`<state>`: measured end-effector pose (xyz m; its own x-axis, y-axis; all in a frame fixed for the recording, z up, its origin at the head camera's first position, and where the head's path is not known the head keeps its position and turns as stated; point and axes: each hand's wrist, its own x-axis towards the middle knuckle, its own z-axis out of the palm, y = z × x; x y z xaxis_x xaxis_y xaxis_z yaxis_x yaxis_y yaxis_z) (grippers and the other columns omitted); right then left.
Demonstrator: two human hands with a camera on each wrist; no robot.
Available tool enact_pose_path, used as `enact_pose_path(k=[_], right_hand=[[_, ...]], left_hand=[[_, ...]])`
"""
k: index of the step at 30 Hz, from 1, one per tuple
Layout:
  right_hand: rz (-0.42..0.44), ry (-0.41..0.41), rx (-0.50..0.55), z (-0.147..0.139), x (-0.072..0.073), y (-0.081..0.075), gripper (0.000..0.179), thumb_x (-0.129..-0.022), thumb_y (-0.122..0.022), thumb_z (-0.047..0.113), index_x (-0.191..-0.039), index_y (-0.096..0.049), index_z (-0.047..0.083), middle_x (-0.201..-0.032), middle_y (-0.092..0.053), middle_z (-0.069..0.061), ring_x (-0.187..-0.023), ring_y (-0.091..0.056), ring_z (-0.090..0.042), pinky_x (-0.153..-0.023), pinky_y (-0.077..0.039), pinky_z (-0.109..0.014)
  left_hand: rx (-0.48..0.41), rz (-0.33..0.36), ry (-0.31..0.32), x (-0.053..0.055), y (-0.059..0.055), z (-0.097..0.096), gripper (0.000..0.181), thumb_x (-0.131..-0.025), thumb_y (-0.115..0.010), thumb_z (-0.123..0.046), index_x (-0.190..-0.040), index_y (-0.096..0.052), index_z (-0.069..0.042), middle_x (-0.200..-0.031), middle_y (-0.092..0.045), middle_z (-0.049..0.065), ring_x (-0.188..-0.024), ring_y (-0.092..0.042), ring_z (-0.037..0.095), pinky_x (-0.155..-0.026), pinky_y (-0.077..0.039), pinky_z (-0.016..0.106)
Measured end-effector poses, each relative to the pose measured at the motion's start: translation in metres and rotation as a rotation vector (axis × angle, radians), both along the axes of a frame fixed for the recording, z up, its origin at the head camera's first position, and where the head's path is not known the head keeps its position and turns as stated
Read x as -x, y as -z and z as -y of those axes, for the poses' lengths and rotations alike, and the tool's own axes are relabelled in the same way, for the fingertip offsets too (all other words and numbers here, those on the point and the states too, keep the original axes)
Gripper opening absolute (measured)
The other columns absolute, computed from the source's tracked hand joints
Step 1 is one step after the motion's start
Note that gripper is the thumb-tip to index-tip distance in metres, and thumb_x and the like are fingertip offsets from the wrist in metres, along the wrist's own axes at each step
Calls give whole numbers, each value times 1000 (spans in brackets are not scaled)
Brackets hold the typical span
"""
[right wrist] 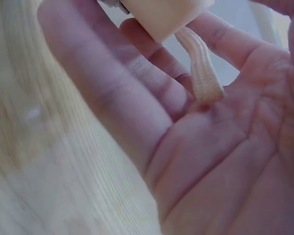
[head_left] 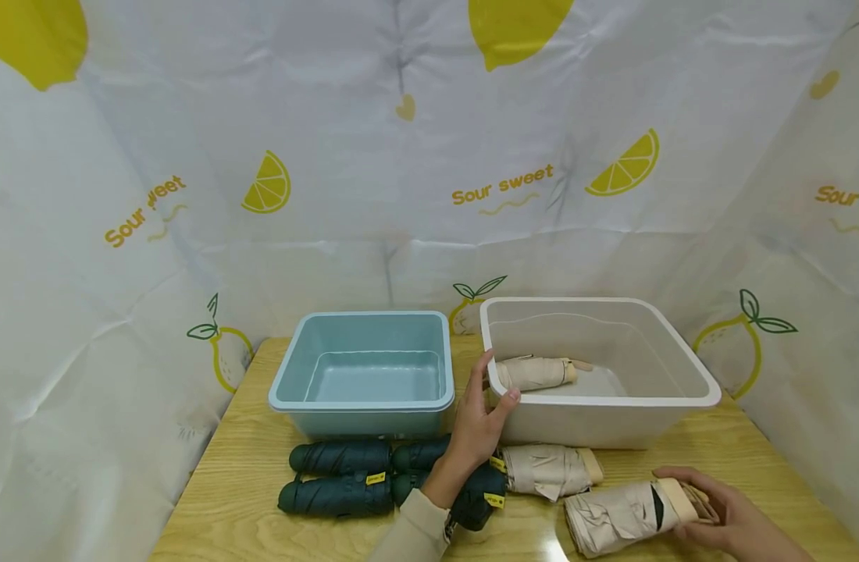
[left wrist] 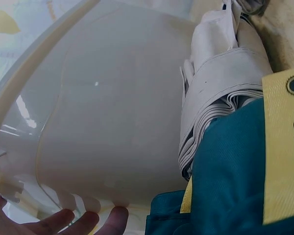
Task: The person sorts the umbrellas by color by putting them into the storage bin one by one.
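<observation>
Beige umbrella (head_left: 608, 519) between half-curled right fingers (head_left: 693, 475), seemingly lightly held, best firmed; left fingers (head_left: 478, 380) steadying white tub (head_left: 584, 425).

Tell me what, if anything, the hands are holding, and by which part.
The right hand holds a beige folded umbrella by its handle end; the left hand grips the white bin at its near left rim corner.

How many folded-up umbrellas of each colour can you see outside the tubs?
Dark green umbrellas: 4
Beige umbrellas: 2
Total outside the tubs: 6
</observation>
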<state>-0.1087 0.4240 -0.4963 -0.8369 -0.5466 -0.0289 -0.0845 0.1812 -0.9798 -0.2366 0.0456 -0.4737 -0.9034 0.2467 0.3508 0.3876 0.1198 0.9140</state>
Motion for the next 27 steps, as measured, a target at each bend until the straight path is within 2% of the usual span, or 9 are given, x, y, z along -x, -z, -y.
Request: enact_pose_path(k=[5,10,14,17,20,27], right_hand=[[-51,22,-2,5,0,-1,64,-101,-46,-13,-158,-36,15,-144,-48,31,-103,-68,-9,-83,-56,-27],[-95,79,-94,9,-1,-7,62,-101,-49,-10,-155,-40,18,-137,-53,30,-94,-73,-20,-78,-54,-26],[-116,98,-103,11,0,-8,60,-100,-50,-11,-152,-42,16,-135,-54,29,-95,-74,-18,-78,-55,-27],[-140,121,-121,12,0,-8,57,-99,-52,-11,-151,-44,12,-137,-52,31,-99,-71,-11,-78,-54,-26],[-125,134,-100,13,1,-9,55,-99,-53,-11,-150,-44,7,-140,-50,31,-103,-69,-9,-80,-56,-27],[-62,85,25,15,3,-13,56,-99,-49,-14,-149,-45,9,-141,-53,24,-107,-69,-12,-83,-59,-32]], left_hand=[[8,-7,-8,0,-1,0,68,-102,-59,-41,-160,-24,-39,-158,-43,5,-134,-53,31,-89,-53,38],[11,-8,-8,1,-2,0,69,-102,-59,-41,-160,-23,-39,-158,-43,5,-134,-53,30,-91,-53,42],[3,-14,-4,1,-1,0,69,-102,-59,-40,-160,-23,-39,-156,-45,6,-132,-54,31,-89,-53,42],[-3,-20,1,2,-1,0,69,-102,-60,-38,-160,-23,-39,-155,-46,8,-132,-54,34,-88,-53,39],[-5,-19,3,3,-1,0,69,-102,-60,-38,-160,-23,-38,-155,-46,8,-132,-54,36,-88,-53,38],[-18,-15,11,3,-1,0,69,-102,-60,-37,-160,-23,-38,-155,-47,9,-132,-53,39,-87,-53,36]])
